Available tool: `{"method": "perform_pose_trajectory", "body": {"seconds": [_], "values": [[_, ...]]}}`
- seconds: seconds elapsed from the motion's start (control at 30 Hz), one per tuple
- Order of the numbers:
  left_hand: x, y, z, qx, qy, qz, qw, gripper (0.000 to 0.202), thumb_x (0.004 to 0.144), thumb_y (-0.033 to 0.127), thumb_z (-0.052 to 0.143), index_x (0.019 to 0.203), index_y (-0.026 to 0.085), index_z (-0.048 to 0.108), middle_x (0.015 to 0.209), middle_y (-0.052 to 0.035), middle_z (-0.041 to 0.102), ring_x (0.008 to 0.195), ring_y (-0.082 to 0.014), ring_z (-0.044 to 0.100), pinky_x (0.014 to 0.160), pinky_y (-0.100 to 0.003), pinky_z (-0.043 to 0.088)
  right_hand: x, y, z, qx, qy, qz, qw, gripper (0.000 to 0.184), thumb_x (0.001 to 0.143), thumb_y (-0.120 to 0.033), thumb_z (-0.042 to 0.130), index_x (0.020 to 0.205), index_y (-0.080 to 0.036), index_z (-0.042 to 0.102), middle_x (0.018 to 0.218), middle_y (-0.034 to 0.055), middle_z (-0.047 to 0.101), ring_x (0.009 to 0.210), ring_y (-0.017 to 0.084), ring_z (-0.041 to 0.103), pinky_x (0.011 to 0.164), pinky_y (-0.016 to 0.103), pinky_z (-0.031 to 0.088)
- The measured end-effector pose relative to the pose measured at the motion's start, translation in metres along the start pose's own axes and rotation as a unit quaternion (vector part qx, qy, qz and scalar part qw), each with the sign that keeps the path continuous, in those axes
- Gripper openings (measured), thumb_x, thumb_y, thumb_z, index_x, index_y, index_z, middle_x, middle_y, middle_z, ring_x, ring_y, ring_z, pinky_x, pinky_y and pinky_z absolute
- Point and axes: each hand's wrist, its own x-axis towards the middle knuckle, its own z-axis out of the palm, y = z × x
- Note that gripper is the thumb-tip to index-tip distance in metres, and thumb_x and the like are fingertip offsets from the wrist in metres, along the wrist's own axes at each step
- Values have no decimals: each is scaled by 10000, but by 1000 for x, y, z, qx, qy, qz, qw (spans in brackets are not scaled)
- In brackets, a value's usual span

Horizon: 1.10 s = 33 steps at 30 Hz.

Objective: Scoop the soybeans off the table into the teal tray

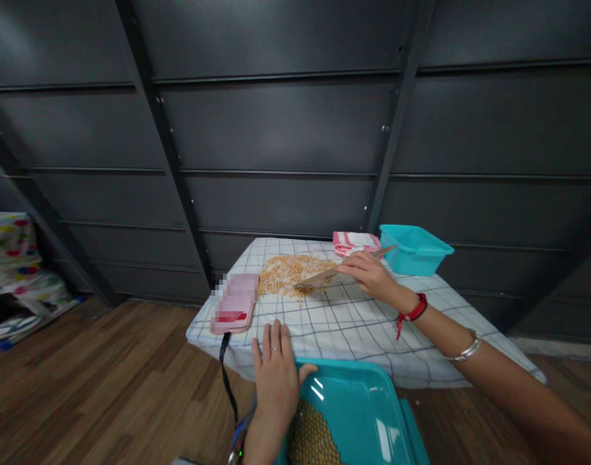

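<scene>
My right hand (367, 274) grips a flat piece of cardboard (319, 278), its lower edge slanting down into a spread of pale yellow beans (283, 271) on the checked tablecloth (343, 329). Fingers of my left hand (276, 371) are stretched out at the table's front edge, with the thumb by the rim of a large teal tub (363, 413). Inside that tub, to the lower left, lie darker greenish-brown round seeds or beans (312, 436). Whether the left palm presses on the tub or the cloth, I cannot tell.
A smaller teal basin (414, 248) stands at the table's back right, beside a folded pink-and-white towel (356, 242). Pink pouch-like item (237, 300), partly blurred, lies at the left edge; a black strap (227, 378) hangs below it. A dark panelled wall (276, 129) rises behind.
</scene>
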Motion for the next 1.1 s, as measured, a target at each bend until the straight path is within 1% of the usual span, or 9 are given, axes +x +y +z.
{"method": "perform_pose_trajectory", "body": {"seconds": [0.2,0.37,0.6,0.8,0.9,1.1], "values": [[0,0,0,7,-7,1,1000,811,667,700,342,1199,98,454,1253,-192,470,1176,-331,389,940,-514,314,-3,-5,-3,6,-31,5,999,357,764,-7,341,968,-192,568,806,43,590,761,159,470,668,305,431],[1,0,-1,-1,-8,1,1000,812,672,695,339,1205,92,445,1263,-188,461,1183,-331,379,944,-513,306,-6,-7,-9,7,-6,11,1000,350,770,-17,350,982,-194,565,815,49,590,775,167,475,669,317,434],[0,2,2,-7,-2,-9,1000,834,665,715,302,1195,90,456,1256,-192,466,1182,-331,379,954,-519,283,-11,-11,-16,31,-10,22,999,357,790,-32,347,1016,-220,551,813,30,596,764,155,495,700,329,432],[0,1,2,-5,7,-3,1000,845,662,713,299,1194,74,453,1249,-200,471,1176,-336,380,943,-527,295,-6,-10,-11,-5,24,25,999,352,772,-18,353,989,-200,563,816,45,594,766,165,493,680,333,439],[0,1,2,-2,2,0,1000,841,668,706,299,1208,75,435,1252,-198,468,1179,-335,375,941,-527,299,-3,-13,-10,4,18,40,999,373,772,-20,347,1007,-214,562,823,41,593,778,168,497,683,336,434],[0,0,1,-2,-14,0,1000,822,677,700,305,1224,98,421,1268,-197,450,1192,-332,361,950,-529,286,-2,-24,-17,25,8,44,999,382,778,-29,344,1034,-215,558,825,44,596,758,169,481,667,327,414]]}}
